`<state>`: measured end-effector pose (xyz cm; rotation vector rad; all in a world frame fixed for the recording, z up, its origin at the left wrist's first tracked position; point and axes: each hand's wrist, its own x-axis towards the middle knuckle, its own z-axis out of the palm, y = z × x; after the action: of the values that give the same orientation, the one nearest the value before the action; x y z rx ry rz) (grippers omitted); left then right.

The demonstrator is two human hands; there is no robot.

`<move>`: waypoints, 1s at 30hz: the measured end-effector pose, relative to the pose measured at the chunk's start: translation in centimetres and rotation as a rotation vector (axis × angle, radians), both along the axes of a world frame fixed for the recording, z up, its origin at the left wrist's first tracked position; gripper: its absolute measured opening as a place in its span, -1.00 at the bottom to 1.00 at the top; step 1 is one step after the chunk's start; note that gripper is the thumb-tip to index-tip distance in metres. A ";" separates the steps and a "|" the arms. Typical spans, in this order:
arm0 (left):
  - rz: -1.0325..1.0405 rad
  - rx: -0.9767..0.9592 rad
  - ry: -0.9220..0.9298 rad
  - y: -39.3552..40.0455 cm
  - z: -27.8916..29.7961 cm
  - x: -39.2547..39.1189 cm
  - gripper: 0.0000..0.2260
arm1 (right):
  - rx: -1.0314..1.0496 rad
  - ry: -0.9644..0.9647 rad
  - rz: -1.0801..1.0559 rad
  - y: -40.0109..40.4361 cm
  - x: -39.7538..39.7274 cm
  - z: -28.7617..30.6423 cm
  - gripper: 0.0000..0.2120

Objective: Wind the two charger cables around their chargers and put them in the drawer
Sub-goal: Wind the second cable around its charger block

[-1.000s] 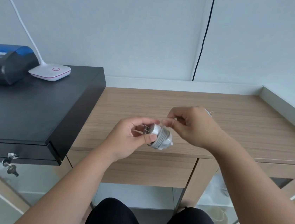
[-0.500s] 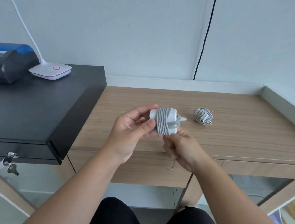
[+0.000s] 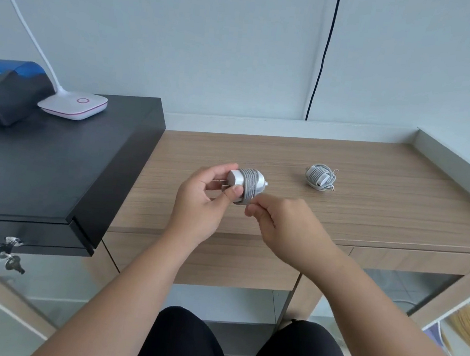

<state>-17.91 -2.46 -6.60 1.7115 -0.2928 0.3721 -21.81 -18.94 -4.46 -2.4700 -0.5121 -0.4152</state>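
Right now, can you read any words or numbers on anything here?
No readable words or numbers anywhere.
Lamp base: only a pink ring mark, no letters.
Printer: no text visible.
Held charger and desk charger: no print visible.

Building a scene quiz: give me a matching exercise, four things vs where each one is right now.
Things:
1. charger in hand
2. second charger
3. lamp base
4. keys

Places:
A. hanging from the lock of the black cash drawer
B. lying on the wooden desk, cable wound round it
C. held between left hand and right hand
D. on top of the black cash drawer, beside the printer

Pairs: 1-C, 2-B, 3-D, 4-A
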 end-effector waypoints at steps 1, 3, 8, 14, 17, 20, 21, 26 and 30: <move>0.011 0.077 -0.037 0.1 0.0 -0.1 -0.67 | -0.023 -0.032 0.012 -0.4 0.2 0.4 -0.84; 0.000 0.171 -0.101 0.2 0.0 -0.4 -0.64 | -0.062 -0.098 0.025 -0.9 0.6 1.1 -0.85; -0.130 0.227 -0.163 0.6 0.1 -0.5 -0.64 | -0.050 -0.298 0.025 -1.5 1.4 1.8 -0.78; -0.232 0.249 -0.192 1.4 0.7 -0.9 -0.66 | 0.386 -0.183 0.095 -1.5 1.7 0.9 -0.87; -0.232 0.175 -0.166 1.1 0.7 -1.2 -0.66 | 0.589 -0.103 0.087 -0.9 1.3 0.5 -0.96; -0.203 -0.025 -0.101 0.2 0.5 -1.9 -0.60 | 0.732 -0.111 0.027 0.1 1.1 0.1 -0.94; -0.186 -0.152 -0.060 -0.3 0.4 -2.1 -0.56 | 0.783 -0.110 0.002 0.4 1.0 -0.1 -0.93; -0.125 -0.696 0.204 -2.5 -0.3 -2.7 -0.26 | 0.997 -0.099 -0.121 1.8 0.6 -1.1 -0.91; -0.076 -0.680 0.301 -3.7 -0.3 -3.2 -0.59 | 1.041 -0.046 -0.171 2.7 0.0 -2.7 -0.94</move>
<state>-21.09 -6.20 -6.95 1.0613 -0.0001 0.1269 -21.80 -16.26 -7.12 -1.4929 -0.0433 -0.6108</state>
